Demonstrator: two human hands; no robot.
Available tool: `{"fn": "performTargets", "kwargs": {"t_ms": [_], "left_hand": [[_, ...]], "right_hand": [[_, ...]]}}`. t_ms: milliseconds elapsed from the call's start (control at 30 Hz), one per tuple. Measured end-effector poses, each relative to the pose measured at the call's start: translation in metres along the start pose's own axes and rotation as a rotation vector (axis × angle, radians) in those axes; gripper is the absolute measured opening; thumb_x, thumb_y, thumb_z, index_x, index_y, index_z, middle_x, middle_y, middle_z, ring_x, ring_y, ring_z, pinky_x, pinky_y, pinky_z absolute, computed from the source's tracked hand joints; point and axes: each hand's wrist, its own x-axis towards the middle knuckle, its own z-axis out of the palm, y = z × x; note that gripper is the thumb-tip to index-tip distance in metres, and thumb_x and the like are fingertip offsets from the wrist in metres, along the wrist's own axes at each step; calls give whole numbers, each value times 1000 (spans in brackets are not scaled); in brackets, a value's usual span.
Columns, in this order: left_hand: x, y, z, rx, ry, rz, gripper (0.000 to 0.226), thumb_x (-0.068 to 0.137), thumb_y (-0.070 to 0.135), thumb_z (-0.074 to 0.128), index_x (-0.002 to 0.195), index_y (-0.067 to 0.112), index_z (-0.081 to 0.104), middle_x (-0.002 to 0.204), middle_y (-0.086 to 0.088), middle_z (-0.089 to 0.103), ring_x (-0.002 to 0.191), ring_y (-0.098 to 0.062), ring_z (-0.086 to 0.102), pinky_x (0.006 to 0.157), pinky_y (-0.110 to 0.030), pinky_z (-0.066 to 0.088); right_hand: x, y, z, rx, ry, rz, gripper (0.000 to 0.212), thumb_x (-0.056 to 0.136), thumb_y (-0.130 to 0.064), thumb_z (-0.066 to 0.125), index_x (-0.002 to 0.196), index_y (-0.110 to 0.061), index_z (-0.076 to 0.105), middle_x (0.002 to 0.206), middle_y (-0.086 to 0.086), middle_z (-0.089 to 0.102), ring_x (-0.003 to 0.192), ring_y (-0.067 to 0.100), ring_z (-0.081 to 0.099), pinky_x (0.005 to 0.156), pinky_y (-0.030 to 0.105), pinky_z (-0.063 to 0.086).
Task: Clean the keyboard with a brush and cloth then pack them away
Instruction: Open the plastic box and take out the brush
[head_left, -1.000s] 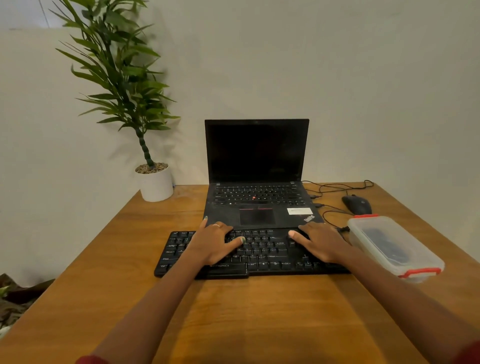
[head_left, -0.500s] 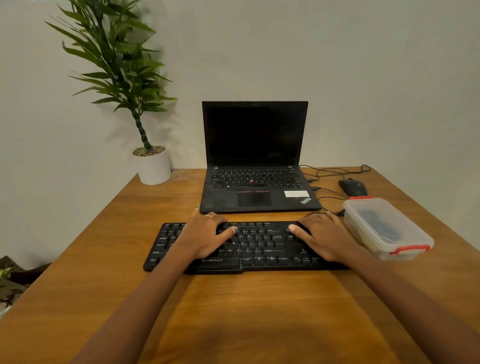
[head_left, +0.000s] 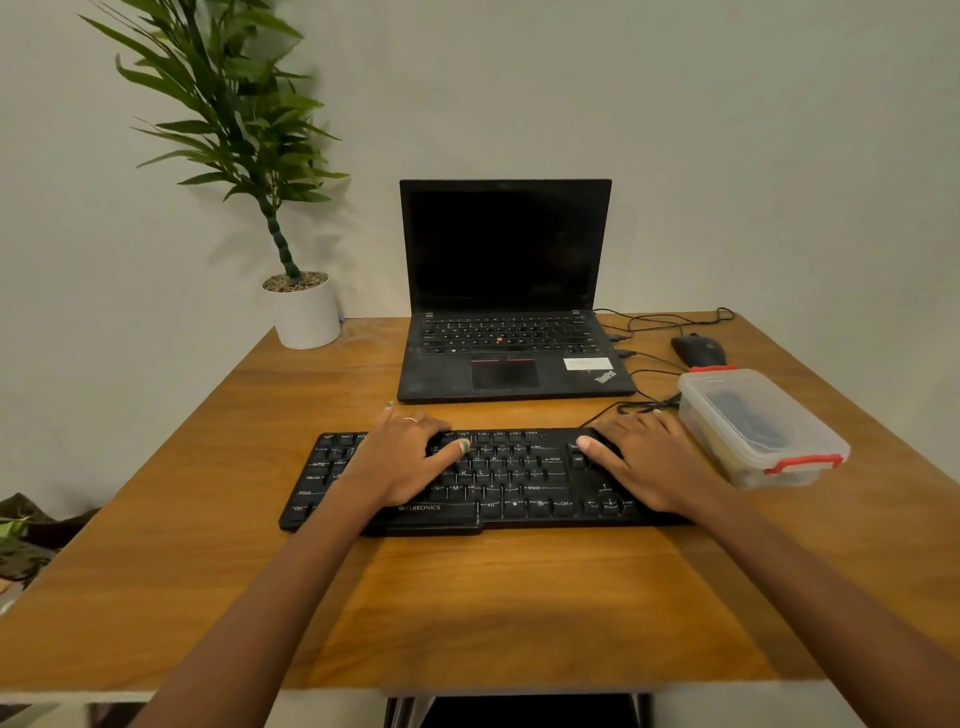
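Resting my left hand (head_left: 402, 457) and right hand (head_left: 652, 460) flat on the black Zebronics keyboard (head_left: 519, 480), fingers relaxed, gripping nothing, clear lidded container (head_left: 761, 426) just beside

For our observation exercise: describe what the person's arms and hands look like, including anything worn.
Both forearms are bare, with no sleeves in view. The left hand wears a thin ring, and its fingers have pale greenish nail polish. The right hand shows no ring or watch.

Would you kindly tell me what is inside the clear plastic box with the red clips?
Through the closed box a dark shape shows, too blurred by the frosted lid and walls to identify. Anything under it is hidden.
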Motion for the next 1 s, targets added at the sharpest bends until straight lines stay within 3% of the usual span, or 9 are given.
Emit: {"fn": "performTargets", "kwargs": {"t_ms": [200, 400, 533, 867, 1000], "left_hand": [[-1, 1, -2, -14, -20, 1, 84, 83, 71, 17, 139, 18, 51, 142, -3, 52, 134, -16, 43, 120, -40, 5], [-2, 2, -2, -24, -28, -7, 70, 93, 66, 27, 136, 18, 53, 141, -3, 53, 131, -16, 46, 119, -39, 7], [-4, 2, -2, -46, -22, -11, 53, 99, 53, 34, 135, 19, 54, 140, -3, 54, 130, -16, 46, 119, -39, 8], [-6, 6, -4, -48, -23, -21, 53, 99, 53, 35, 134, 20, 56, 140, -3, 55, 129, -18, 47, 117, -40, 16], [-3, 14, -3, -39, -12, -13, 56, 99, 54, 34, 142, 20, 48, 146, -2, 48, 136, -18, 41, 119, -40, 11]], "right_hand": [[-6, -1, -3, -3, 14, -11, 88, 80, -71, -7, 134, -25, 45, 136, -4, 49, 128, 16, 38, 113, 39, 17], [-12, -2, -2, -17, 20, -12, 63, 92, -59, 13, 135, -24, 44, 138, -4, 47, 131, 16, 35, 114, 38, 15], [-16, -2, -1, -19, 28, -5, 64, 92, -59, 12, 135, -24, 45, 136, -4, 48, 130, 16, 36, 113, 38, 15], [-17, -2, 0, 1, 52, -2, 64, 92, -59, 12, 134, -24, 45, 136, -4, 48, 128, 17, 36, 111, 36, 17], [-19, 0, 0, 50, 68, -3, 68, 90, -64, 10, 140, -27, 37, 145, -5, 39, 136, 16, 27, 112, 37, 14]]}}
